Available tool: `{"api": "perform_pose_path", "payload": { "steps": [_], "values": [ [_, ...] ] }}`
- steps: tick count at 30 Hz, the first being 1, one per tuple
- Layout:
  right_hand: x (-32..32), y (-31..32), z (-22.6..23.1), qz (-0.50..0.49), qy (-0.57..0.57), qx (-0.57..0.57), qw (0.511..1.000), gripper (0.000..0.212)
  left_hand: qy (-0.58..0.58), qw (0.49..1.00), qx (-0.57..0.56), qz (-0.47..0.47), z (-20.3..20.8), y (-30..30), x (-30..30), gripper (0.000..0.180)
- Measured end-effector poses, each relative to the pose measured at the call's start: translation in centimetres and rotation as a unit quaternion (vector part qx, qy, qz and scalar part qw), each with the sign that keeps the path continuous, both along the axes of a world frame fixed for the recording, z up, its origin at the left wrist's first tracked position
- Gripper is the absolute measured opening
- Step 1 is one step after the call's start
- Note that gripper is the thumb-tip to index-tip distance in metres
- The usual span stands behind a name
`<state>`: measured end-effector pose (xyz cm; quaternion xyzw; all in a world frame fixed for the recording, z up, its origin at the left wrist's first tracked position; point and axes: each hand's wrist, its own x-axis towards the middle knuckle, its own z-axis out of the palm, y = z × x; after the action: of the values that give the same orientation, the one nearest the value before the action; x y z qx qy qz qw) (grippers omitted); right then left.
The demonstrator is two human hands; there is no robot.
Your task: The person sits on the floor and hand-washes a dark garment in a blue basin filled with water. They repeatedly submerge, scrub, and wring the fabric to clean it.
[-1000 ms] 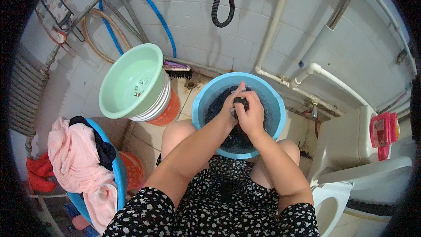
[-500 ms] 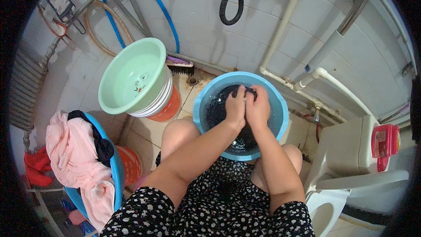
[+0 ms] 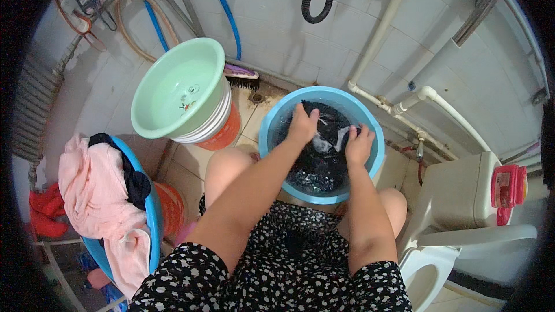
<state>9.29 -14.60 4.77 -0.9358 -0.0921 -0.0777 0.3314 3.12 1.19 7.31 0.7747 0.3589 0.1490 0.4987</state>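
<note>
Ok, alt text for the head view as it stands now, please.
Left hand and right hand, apart, touch dark wet cloth in a blue basin. At left, a pale green basin tops a bucket; pink cloth drapes a blue tub. A toilet stands at right.

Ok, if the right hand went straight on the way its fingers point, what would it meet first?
The right hand would likely meet the far wall of the blue basin first; depth is unclear, so it might pass above.
</note>
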Motion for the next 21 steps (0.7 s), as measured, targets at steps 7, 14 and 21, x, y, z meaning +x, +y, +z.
{"api": "perform_pose_path", "payload": {
  "steps": [7, 14, 21],
  "values": [
    [-2.2, -1.8, -2.0, 0.230, 0.149, -0.277, 0.921, 0.048, 0.248, 0.901, 0.206, -0.290, -4.9, -0.2, -3.5, 0.036],
    [-1.4, 0.3, 1.9, 0.106, 0.074, -0.032, 0.991, 0.025, -0.017, 0.984, 0.101, -0.148, -3.0, -0.2, -1.0, 0.037],
    [-5.7, 2.4, 11.7, 0.286, -0.059, 0.244, 0.925, 0.020, -0.236, 0.827, -0.510, 0.030, 5.4, -1.5, -0.5, 0.032]
  ]
}}
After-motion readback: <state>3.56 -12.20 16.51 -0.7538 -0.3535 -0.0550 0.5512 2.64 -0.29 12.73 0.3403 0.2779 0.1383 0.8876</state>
